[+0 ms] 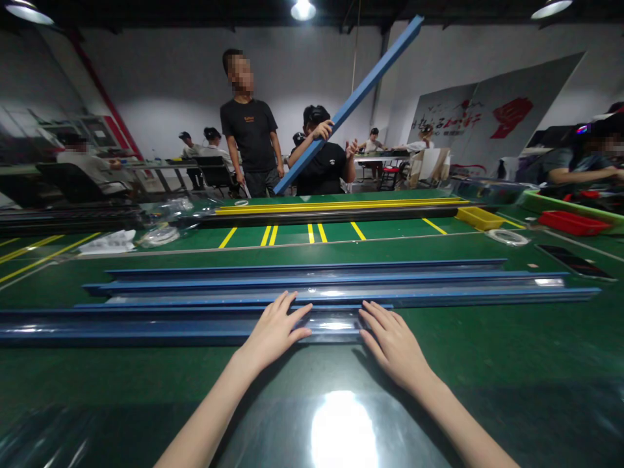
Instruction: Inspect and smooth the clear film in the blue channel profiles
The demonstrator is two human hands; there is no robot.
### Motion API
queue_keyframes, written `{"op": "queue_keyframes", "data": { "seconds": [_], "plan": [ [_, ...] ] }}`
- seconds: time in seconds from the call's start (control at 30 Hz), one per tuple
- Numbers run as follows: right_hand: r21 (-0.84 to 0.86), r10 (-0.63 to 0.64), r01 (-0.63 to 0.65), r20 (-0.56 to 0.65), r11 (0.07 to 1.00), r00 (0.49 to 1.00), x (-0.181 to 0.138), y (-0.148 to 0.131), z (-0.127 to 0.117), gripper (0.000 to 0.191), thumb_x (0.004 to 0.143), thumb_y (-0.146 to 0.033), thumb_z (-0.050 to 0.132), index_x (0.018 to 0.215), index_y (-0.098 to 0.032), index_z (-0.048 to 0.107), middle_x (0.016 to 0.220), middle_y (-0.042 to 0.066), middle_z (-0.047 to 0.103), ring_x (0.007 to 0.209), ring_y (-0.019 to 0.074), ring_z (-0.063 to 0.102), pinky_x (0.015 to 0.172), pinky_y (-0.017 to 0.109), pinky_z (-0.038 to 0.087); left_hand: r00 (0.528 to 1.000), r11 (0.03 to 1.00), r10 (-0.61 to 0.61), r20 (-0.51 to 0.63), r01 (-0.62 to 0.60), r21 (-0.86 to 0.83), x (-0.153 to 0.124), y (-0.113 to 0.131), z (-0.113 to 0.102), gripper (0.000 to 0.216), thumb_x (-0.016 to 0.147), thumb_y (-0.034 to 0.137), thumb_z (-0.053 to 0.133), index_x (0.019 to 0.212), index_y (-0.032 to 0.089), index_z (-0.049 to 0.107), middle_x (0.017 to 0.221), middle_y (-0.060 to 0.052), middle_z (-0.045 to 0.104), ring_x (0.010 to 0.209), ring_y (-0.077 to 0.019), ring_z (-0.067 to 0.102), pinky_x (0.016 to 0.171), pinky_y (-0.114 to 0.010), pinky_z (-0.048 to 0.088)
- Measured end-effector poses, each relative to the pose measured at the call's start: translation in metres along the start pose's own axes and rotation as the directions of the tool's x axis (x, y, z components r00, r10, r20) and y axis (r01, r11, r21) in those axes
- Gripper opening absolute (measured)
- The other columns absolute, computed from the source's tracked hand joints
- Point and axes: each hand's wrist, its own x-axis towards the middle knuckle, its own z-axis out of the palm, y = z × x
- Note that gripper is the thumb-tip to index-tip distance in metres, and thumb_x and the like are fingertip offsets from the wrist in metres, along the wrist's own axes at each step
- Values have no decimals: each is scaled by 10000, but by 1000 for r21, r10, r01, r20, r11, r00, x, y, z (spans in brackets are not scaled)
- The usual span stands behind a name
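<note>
A long blue U-shaped channel (131, 327) lies on the green table surface nearest me, its trough facing up. My left hand (275, 326) is laid over it with the fingers spread, touching its edges. At its right end is my right hand (392, 338), fingers stretched out over the end; neither hand is wrapped round it. Just beyond, further blue channels (439, 284) lie side by side, roughly parallel and reaching farther right. Whether my fingertips touch the closest of these cannot be made out.
Across the table, a seated co-worker (324, 166) holds up a slanted blue channel (351, 104); another person (251, 133) stands alongside. Yellow strips (341, 207), a yellow tray (479, 219), a red tray (572, 223), a phone (575, 261) and crumpled white material (108, 242) lie farther back.
</note>
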Motion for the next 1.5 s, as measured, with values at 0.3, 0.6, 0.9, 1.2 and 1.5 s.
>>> {"op": "queue_keyframes", "data": {
  "seconds": [0.3,0.6,0.9,1.2,1.5],
  "plan": [
    [-49,85,-86,-28,995,996,-1,9,4,352,846,-328,355,1035,-139,585,1103,87,584,1050,208,488,870,346,366,989,995,-88,117,92,-34,-5,-23,-15,465,768,431,510,1214,329,426,1354,-92,295,1256,-290,219,972,-452,270],
    [44,85,-86,23,995,996,2,2,-1,355,842,-330,362,1050,-139,576,1127,99,567,1071,211,473,877,353,372,998,999,47,-50,-48,-21,0,9,-9,381,834,423,394,1134,213,499,1254,-87,429,1182,-216,353,962,-386,320],
    [334,351,-349,59,875,935,3,55,-22,285,834,-343,334,812,-195,576,849,50,622,810,164,552,733,276,405,953,978,190,-235,-162,134,0,43,18,464,786,428,484,1156,148,469,1198,-147,478,1123,-270,410,895,-435,372],
    [402,336,-517,440,756,833,2,94,-10,493,831,-488,253,548,-183,518,526,15,562,527,132,508,560,241,340,922,960,273,-273,-245,133,16,62,22,333,803,351,486,1033,114,527,1066,-118,556,1005,-241,484,834,-371,418],
    [673,429,-614,451,413,782,5,91,20,553,778,-563,304,499,-152,546,449,21,518,449,107,437,506,239,328,830,938,345,-438,-285,198,20,70,40,300,810,258,436,1035,84,531,978,-125,595,896,-216,532,781,-354,433]
  ]
}}
